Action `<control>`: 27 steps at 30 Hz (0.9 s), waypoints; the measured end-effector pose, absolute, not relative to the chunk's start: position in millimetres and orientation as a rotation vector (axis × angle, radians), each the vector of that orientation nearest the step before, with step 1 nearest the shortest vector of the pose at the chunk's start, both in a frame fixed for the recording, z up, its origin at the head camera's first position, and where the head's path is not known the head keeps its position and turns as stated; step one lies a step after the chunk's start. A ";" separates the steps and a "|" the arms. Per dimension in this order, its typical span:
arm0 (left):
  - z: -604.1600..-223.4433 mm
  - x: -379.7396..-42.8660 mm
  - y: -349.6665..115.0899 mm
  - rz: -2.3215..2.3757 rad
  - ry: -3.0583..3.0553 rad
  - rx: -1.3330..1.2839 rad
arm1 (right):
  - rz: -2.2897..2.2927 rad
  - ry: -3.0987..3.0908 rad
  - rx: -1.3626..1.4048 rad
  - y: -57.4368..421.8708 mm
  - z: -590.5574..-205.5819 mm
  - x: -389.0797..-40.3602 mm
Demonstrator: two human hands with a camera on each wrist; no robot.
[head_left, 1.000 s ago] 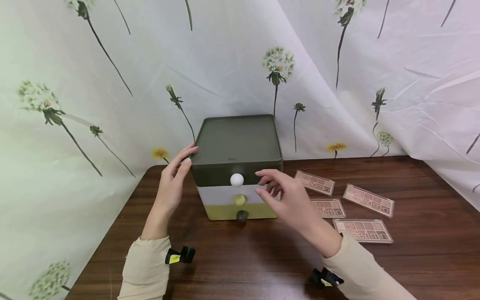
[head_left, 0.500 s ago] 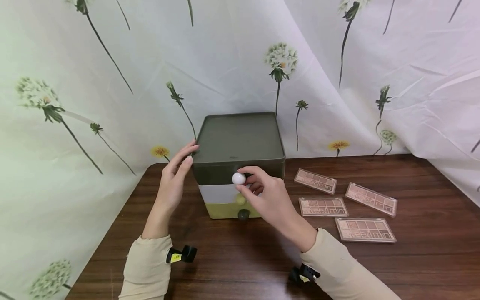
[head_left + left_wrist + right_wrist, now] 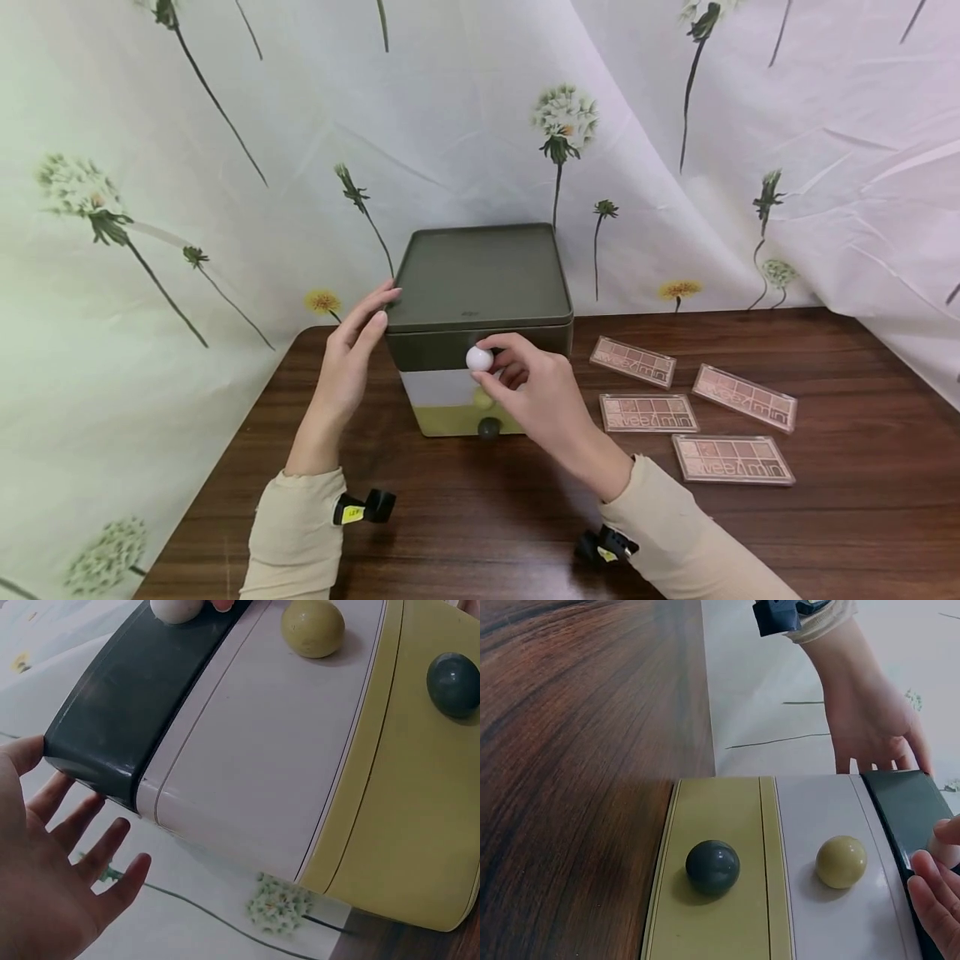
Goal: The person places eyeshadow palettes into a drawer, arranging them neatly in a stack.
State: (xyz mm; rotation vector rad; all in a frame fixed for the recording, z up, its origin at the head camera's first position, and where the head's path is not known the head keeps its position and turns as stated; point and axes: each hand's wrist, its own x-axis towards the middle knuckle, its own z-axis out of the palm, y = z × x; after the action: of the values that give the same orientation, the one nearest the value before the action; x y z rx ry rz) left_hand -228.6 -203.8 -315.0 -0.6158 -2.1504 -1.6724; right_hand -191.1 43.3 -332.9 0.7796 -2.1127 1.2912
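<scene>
A small three-tier drawer box [image 3: 480, 275] stands on the table, dark green on top, white in the middle, olive yellow at the bottom. Thumb and index finger of my right hand [image 3: 551, 408] pinch the round white knob [image 3: 479, 359] of the top drawer. My left hand [image 3: 347, 375] rests with extended fingers against the box's upper left front corner; the left wrist view shows its fingers spread along the dark green side. Below the white knob are a yellow knob [image 3: 313, 628] on the white drawer and a dark green knob [image 3: 712, 867] on the yellow one.
Several clear-lidded makeup palettes [image 3: 733, 459] lie on the dark wood table [image 3: 465, 533] to the right of the box. Behind it hangs a white cloth [image 3: 465, 125] printed with dandelions. Each wrist wears a small black camera [image 3: 367, 507].
My right hand has moved left from beside the box's front and taken hold of the white knob. The left hand has stayed at the corner.
</scene>
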 end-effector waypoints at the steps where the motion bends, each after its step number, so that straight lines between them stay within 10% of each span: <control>1: -315.3 -228.8 -204.0 -1.674 -2.153 -0.615 | 1.281 -2.120 0.782 43.7 -332.8 -189.5; 27: -314.7 -229.0 -207.9 -1.823 -2.118 -0.654 | 1.229 -2.103 0.982 51.7 -330.1 -136.9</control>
State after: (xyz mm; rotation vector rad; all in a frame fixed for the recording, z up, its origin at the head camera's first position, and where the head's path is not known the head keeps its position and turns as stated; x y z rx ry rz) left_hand -229.0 -207.9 -314.7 -0.6544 -2.1178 -1.8231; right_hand -136.9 51.7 -330.1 0.9823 -2.1028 1.2295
